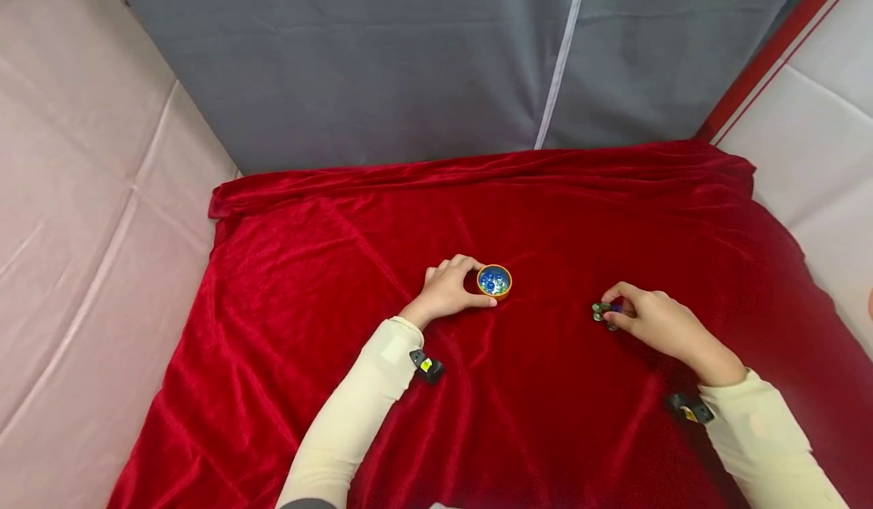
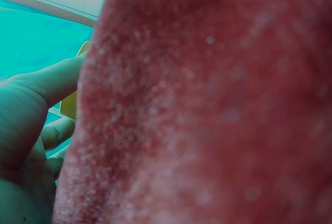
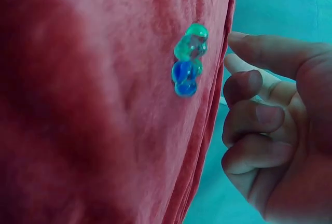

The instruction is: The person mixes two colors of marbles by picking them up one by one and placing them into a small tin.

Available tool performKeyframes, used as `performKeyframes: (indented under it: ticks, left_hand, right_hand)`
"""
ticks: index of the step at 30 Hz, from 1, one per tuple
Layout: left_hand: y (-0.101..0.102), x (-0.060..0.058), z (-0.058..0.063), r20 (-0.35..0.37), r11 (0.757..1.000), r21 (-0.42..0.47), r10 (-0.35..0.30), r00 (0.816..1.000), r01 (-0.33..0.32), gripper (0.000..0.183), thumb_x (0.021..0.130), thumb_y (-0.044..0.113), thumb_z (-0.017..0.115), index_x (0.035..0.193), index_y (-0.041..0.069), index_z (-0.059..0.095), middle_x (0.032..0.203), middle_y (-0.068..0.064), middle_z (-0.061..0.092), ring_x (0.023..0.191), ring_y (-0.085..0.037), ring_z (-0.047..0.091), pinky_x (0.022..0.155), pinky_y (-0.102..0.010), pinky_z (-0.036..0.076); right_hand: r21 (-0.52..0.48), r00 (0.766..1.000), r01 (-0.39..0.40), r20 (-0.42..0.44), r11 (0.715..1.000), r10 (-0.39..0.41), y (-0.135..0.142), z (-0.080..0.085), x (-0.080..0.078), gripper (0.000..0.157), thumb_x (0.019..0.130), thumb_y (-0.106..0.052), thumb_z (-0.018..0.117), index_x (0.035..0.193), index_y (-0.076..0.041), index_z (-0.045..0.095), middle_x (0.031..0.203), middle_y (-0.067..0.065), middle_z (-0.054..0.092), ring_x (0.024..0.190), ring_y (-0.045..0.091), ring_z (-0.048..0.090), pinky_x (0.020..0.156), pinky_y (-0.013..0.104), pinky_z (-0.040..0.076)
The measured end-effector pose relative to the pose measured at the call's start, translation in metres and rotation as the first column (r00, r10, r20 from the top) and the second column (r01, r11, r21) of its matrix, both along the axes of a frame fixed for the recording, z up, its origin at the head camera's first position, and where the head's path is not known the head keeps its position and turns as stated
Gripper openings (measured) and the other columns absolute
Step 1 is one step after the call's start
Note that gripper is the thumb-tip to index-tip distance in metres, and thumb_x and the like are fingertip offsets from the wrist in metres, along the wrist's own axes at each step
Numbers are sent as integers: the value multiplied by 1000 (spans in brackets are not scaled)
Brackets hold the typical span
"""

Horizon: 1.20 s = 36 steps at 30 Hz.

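Seen from the left wrist, red cloth (image 2: 207, 105) pressed close and out of focus fills most of the frame, leaving only a sliver of the yellow-orange bowl (image 2: 70, 99) visible behind the thumb; the bowl's contents are hidden there. The right wrist view is tinted blue-green at its edges, and the small cluster of glass marbles (image 3: 188, 60) on the cloth shows as a few green and blue beads whose exact count is hard to make out. From the head camera those marbles (image 1: 603, 313) are tiny, partly covered by fingertips, and both forearms run out of the bottom of the frame.

The left hand (image 1: 449, 291) lies on the red cloth (image 1: 327, 327) covering the desk, thumb and fingers curled round the near and left side of the small bowl (image 1: 494, 281), which sits near the middle of the cloth and holds blue and clear marbles. The right hand (image 1: 651, 320) rests well to the right of the bowl, fingers bent and drawn together, fingertips at the marble cluster; whether it actually pinches one cannot be told, and the wrist view shows the curled fingers (image 3: 254, 115) just beside the marbles with a gap between. Cream sleeves (image 1: 355, 410) cover both arms, each with a small dark device near the wrist
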<state>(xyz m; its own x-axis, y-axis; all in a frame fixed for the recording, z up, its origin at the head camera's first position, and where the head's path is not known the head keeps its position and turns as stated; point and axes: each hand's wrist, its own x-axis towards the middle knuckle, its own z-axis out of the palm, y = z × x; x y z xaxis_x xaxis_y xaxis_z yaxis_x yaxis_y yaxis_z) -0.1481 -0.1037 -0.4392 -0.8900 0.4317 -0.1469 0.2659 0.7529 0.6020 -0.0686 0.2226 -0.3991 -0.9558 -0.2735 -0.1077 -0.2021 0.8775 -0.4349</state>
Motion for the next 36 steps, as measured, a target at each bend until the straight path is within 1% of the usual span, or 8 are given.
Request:
performKeyframes:
  ticks: [9,17,29,36]
  left_hand:
    - [0,0,0,1,1000,2,1,1000,-1,64,75,47,79,127,18,56,131,-1,53,119,-24,47,94,-43,29]
    - [0,1,0,10,1000,5,5,1000,-5,65,74,46,79,128,17,56,133,-1,53,120,-24,47,95,-43,28]
    - [0,0,-2,14,1000,16,8,1000,-8,65,74,47,79,128,17,56,132,-1,53,120,-24,46,95,-44,28]
    - [0,0,-4,-9,1000,7,7,1000,-7,65,73,47,80,127,18,57,131,0,54,120,-23,48,95,-43,29]
  right_hand:
    - [-4,999,25,-21,1000,-25,14,-2,4,19,87,-17,68,104,-10,62,65,-8,51,53,1,38,49,24,33]
    - [-3,999,53,-6,999,-53,23,-6,8,18,87,-16,68,103,-11,62,65,-7,51,53,1,39,50,25,33]
    - [-19,998,54,-7,998,-54,26,-15,14,15,85,-14,69,98,-12,61,63,-8,50,52,0,38,49,24,33]
    - [-36,999,50,-13,998,-50,26,-21,14,13,85,-13,69,96,-11,61,62,-7,50,52,-1,38,49,23,33]
